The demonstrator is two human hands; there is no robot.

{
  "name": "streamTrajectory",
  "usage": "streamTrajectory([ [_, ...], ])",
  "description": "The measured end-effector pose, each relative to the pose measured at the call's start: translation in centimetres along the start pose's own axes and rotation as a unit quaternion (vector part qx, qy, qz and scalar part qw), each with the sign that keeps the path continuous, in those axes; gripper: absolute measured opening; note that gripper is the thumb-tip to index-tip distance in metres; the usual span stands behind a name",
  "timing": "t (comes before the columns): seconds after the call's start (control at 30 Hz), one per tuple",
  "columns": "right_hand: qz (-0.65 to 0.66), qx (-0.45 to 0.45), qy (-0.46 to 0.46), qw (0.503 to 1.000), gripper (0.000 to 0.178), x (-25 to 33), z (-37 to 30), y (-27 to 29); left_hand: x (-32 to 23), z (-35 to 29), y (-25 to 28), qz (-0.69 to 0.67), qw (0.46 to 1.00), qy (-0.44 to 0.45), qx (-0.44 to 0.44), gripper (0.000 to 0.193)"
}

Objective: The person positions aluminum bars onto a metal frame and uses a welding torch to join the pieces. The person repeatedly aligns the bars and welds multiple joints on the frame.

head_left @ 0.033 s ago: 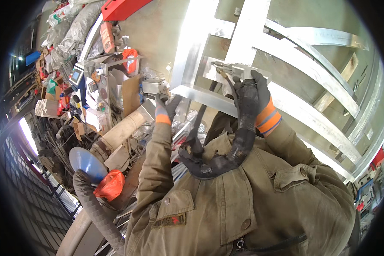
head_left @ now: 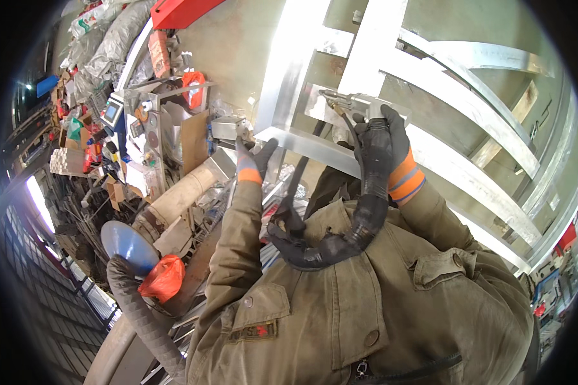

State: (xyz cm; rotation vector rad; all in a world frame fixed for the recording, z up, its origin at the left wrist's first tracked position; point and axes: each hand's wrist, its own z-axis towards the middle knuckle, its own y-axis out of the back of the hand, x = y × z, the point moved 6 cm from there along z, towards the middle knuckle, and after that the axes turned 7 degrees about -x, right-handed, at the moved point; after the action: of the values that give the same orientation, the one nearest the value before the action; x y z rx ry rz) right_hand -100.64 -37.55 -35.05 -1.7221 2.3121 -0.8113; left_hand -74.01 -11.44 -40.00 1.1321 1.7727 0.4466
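In my right hand [head_left: 395,138], gloved dark grey with an orange cuff, is a welding torch [head_left: 372,106]. My fingers wrap round its handle, and its thick black-wrapped cable [head_left: 366,224] loops back against my jacket. The torch's nozzle points left, over the bright metal frame [head_left: 359,70]. My left hand [head_left: 253,160], in a matching glove, is at the left end of a square metal tube [head_left: 311,146], thumb and fingers apart. Its fingertips are beside a small metal box-shaped piece [head_left: 230,128]; whether they touch it I cannot tell.
Curved metal bars [head_left: 469,115] cross the frame on the right. At the left stand a cluttered bench with a small screen unit [head_left: 112,112], a large pipe [head_left: 186,189], a blue dome-shaped thing [head_left: 128,247] and an orange-red bag [head_left: 164,279]. Plastic-wrapped bundles [head_left: 112,54] lie at the far left.
My left thumb has spread a little further from the fingers. My right hand and the torch have shifted very slightly to the right.
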Motion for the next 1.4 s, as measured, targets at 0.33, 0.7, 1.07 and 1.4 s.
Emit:
streamTrajectory([
  [0.33, -0.011, -0.005, -0.103, 0.995, 0.061, -1.0, -1.5, 0.5, -0.1, 0.5, -5.9, -0.107, 0.986, 0.041, -0.123, 0.132],
  [0.7, -0.030, 0.034, -0.094, 0.994, 0.064, -2.0, -2.8, 0.1, -4.3, -2.5, -3.9, -0.008, 0.987, 0.072, -0.144, 0.124],
  [1.07, -0.010, 0.059, -0.119, 0.991, 0.066, -2.2, -3.3, 0.0, -4.1, -2.2, -3.9, -0.046, 0.984, 0.079, -0.153, 0.111],
  [1.4, -0.046, 0.051, -0.107, 0.992, 0.064, -2.4, -3.1, -0.4, -1.9, -1.6, -4.2, -0.269, 0.957, 0.059, -0.090, 0.103],
])
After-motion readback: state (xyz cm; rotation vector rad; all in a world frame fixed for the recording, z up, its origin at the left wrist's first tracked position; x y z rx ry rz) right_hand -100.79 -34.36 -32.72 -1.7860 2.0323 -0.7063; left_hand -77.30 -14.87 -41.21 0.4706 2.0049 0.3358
